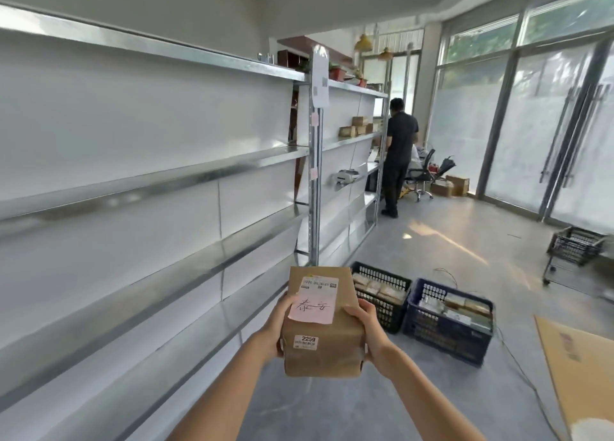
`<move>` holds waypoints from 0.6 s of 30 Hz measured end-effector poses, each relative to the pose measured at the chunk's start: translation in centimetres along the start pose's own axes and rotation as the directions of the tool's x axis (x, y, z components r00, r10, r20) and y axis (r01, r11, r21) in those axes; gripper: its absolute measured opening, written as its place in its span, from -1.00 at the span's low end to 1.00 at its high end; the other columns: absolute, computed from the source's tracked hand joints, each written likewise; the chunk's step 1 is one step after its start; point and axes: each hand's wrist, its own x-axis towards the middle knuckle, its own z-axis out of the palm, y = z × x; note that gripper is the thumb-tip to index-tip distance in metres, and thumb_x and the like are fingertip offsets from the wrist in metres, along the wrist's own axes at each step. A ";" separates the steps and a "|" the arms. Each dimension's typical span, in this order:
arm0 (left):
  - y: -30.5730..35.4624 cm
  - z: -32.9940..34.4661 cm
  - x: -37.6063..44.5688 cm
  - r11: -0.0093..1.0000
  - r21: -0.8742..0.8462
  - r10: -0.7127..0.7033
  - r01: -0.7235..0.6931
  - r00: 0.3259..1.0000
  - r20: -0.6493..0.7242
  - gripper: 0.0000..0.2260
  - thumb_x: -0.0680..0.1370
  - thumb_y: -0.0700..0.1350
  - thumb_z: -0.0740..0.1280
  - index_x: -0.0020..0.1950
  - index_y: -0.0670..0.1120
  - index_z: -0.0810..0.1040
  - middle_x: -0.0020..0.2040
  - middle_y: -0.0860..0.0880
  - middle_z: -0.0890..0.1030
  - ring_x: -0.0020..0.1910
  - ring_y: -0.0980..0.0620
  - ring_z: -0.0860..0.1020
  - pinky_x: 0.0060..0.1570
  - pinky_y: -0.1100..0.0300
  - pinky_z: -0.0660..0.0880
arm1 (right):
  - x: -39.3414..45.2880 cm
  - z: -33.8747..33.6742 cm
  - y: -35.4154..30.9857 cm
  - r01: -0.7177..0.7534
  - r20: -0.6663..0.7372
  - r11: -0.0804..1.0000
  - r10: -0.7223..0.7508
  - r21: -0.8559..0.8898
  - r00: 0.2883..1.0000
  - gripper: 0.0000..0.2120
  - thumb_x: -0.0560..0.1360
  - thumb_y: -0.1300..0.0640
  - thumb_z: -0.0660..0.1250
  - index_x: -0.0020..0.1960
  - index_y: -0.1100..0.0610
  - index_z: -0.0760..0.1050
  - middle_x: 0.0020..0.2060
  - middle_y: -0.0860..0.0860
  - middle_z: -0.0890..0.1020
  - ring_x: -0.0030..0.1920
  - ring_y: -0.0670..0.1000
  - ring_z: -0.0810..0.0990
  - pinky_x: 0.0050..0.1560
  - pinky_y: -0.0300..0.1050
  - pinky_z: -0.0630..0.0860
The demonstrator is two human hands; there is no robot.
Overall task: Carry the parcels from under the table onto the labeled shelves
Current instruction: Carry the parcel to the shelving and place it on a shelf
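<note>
I hold a brown cardboard parcel (342,304) in front of me at waist height, with a pink handwritten note, a white shipping label and a small "2259" sticker on it. My left hand (278,327) grips its left side and my right hand (367,327) grips its right side. Metal shelves (159,178) with white back panels run along my left, their near boards bare. Small pink labels (314,119) are stuck on the upright post. Several brown parcels (357,126) sit on a farther shelf.
Two dark plastic crates (445,337) holding packets stand on the grey floor just ahead. A person in black (398,155) stands by the far shelf end near an office chair. A wire cart (576,246) is at right, flat cardboard (581,367) at lower right.
</note>
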 end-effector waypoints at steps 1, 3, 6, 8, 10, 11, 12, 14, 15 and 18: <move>1.0 0.5 2.0 1.000 -0.003 0.011 -0.011 1.000 -0.008 -0.62 0.57 0.16 0.09 -0.14 -0.01 0.60 -0.45 0.01 0.68 -0.51 0.07 0.61 -0.51 0.33 0.44 | 2.0 -0.8 -1.0 0.013 0.001 1.000 -0.013 0.008 1.000 -0.53 0.52 -0.03 0.23 0.39 -0.06 0.21 0.02 0.01 0.55 -0.07 0.01 0.55 -0.18 -0.08 0.52; 2.9 1.6 6.1 0.999 -0.041 0.010 -0.011 1.000 -0.027 -0.63 0.57 0.14 0.11 -0.16 -0.04 0.60 -0.46 -0.01 0.67 -0.55 0.07 0.61 -0.59 0.38 0.44 | 5.9 -2.3 -2.8 0.038 -0.002 0.999 -0.038 0.015 0.999 -0.59 0.55 -0.01 0.20 0.38 -0.02 0.26 0.02 0.03 0.55 -0.11 -0.01 0.54 -0.28 -0.16 0.45; 6.8 3.0 12.3 0.997 -0.058 0.048 -0.049 0.999 -0.016 -0.63 0.54 0.15 0.15 -0.17 -0.05 0.62 -0.42 -0.04 0.68 -0.52 0.04 0.61 -0.51 0.33 0.46 | 11.5 -4.5 -5.7 0.062 -0.010 0.997 -0.062 0.042 0.998 -0.59 0.56 -0.01 0.18 0.39 0.01 0.27 0.10 0.10 0.55 -0.09 0.02 0.55 -0.30 -0.17 0.44; 9.3 4.3 16.1 0.998 -0.029 0.049 -0.050 0.999 -0.025 -0.63 0.52 0.18 0.16 -0.19 -0.03 0.63 -0.41 -0.03 0.69 -0.50 0.03 0.61 -0.39 0.25 0.43 | 15.4 -6.3 -7.5 0.078 -0.026 0.995 -0.076 0.067 0.997 -0.55 0.54 -0.03 0.21 0.39 0.05 0.29 0.14 0.14 0.55 -0.06 0.05 0.56 -0.25 -0.15 0.45; 11.5 5.5 20.0 0.997 -0.036 0.063 -0.064 0.998 -0.030 -0.64 0.54 0.16 0.15 -0.19 -0.01 0.63 -0.41 -0.01 0.69 -0.51 0.04 0.62 -0.38 0.24 0.43 | 18.9 -7.8 -9.6 0.116 -0.062 0.989 -0.110 0.092 0.992 -0.51 0.49 -0.08 0.25 0.38 0.01 0.33 0.23 0.14 0.53 0.02 0.06 0.55 -0.22 -0.15 0.42; 12.4 6.0 21.7 0.997 -0.046 0.066 -0.068 0.997 -0.039 -0.65 0.55 0.15 0.14 -0.17 -0.01 0.63 -0.41 -0.01 0.69 -0.52 0.05 0.62 -0.42 0.25 0.46 | 20.6 -8.5 -10.4 0.113 -0.077 0.988 -0.105 0.101 0.991 -0.52 0.49 -0.10 0.24 0.38 -0.01 0.35 0.27 0.13 0.51 0.07 0.06 0.54 -0.21 -0.15 0.42; 13.2 6.4 23.5 0.997 -0.053 0.061 -0.063 0.997 -0.044 -0.65 0.55 0.14 0.14 -0.17 -0.01 0.62 -0.42 -0.01 0.69 -0.52 0.05 0.63 -0.46 0.27 0.48 | 22.3 -9.2 -11.0 0.115 -0.082 0.988 -0.107 0.101 0.991 -0.55 0.51 -0.10 0.22 0.38 -0.03 0.36 0.29 0.13 0.50 0.10 0.06 0.54 -0.21 -0.15 0.42; 14.7 7.1 26.7 0.996 -0.052 0.073 -0.075 0.996 -0.047 -0.65 0.55 0.15 0.13 -0.19 0.00 0.61 -0.43 -0.01 0.69 -0.52 0.04 0.63 -0.42 0.23 0.49 | 24.9 -10.4 -12.0 0.122 -0.085 0.988 -0.115 0.089 0.990 -0.58 0.56 -0.08 0.16 0.38 0.01 0.36 0.28 0.12 0.51 0.03 0.00 0.54 -0.23 -0.17 0.41; 15.4 7.4 28.4 0.996 -0.047 0.070 -0.072 0.996 -0.054 -0.64 0.55 0.16 0.13 -0.21 0.00 0.61 -0.43 -0.01 0.68 -0.52 0.04 0.63 -0.38 0.21 0.47 | 26.2 -11.0 -12.5 0.125 -0.077 0.989 -0.119 0.079 0.990 -0.58 0.57 -0.08 0.13 0.38 0.03 0.35 0.26 0.12 0.51 -0.02 -0.04 0.53 -0.24 -0.18 0.40; 17.2 7.9 34.7 0.996 -0.062 0.067 -0.071 0.996 -0.061 -0.63 0.54 0.16 0.14 -0.21 0.00 0.63 -0.42 -0.02 0.69 -0.48 0.02 0.63 -0.39 0.23 0.47 | 31.0 -12.9 -14.0 0.131 -0.044 0.990 -0.129 0.048 0.991 -0.61 0.59 -0.08 0.10 0.36 0.03 0.30 0.17 0.06 0.49 -0.09 -0.13 0.48 -0.23 -0.19 0.41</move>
